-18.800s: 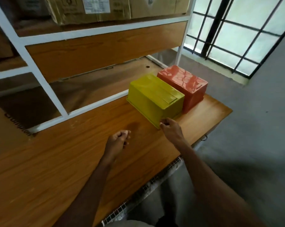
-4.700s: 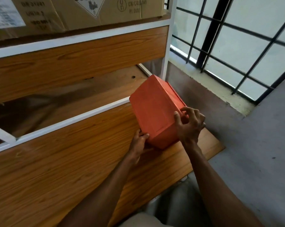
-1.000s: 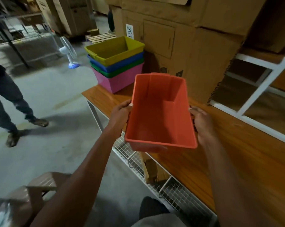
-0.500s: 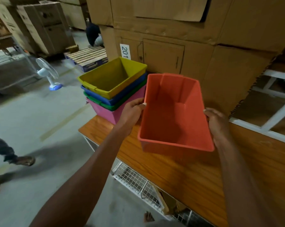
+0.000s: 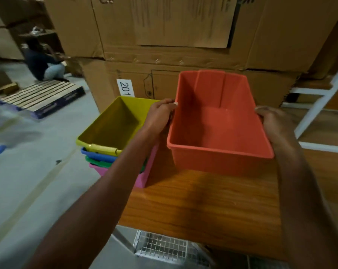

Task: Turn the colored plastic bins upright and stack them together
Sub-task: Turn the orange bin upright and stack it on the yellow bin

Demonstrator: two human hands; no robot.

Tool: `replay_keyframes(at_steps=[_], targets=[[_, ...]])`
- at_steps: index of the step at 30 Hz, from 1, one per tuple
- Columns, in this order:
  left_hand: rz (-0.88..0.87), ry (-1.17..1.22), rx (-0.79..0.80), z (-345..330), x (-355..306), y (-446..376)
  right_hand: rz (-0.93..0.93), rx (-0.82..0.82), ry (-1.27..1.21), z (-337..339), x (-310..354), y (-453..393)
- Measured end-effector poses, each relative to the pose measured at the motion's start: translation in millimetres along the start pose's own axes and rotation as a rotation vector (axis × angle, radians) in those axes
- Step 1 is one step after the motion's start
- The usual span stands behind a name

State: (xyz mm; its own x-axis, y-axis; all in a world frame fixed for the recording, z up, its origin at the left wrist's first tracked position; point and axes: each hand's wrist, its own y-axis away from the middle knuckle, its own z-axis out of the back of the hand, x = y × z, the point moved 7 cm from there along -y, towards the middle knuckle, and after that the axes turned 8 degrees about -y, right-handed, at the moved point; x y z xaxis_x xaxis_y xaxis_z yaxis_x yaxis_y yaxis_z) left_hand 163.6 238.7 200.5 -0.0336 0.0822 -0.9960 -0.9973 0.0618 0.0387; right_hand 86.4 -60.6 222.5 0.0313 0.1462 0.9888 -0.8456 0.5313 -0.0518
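The orange bin is held upright, open side up, at the centre right of the frame, above the wooden table. Its left rim is gripped by the left hand and its right rim by the right hand, each closed around the lip. Compared with half a second ago, the bin is seen nearer the stack, and the view is brought closer over the yellow bin, which sits on top of the blue bin, the green bin and the pink bin at the centre left. The orange bin is just beside that stack, to its right, and is not yet nested into it; whether its side touches the yellow rim cannot be told, since the left hand lies between them. The turning-over step is judged to be finished for this bin, and the stacking step is judged to be under way. A shift to the left and a level descent into the yellow bin would be needed next. Cardboard boxes fill the upper frame.
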Motion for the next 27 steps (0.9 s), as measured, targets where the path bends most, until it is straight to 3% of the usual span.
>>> replay_keyframes(at_steps=[6, 27], targets=[[-0.100, -0.040, 0.187, 46, -41, -27, 0.027, -0.076, -0.004, -39, 42, 32], [-0.233, -0.056, 0.135, 143, -80, -54, 0.081, -0.115, -0.076, -124, 101, 61]])
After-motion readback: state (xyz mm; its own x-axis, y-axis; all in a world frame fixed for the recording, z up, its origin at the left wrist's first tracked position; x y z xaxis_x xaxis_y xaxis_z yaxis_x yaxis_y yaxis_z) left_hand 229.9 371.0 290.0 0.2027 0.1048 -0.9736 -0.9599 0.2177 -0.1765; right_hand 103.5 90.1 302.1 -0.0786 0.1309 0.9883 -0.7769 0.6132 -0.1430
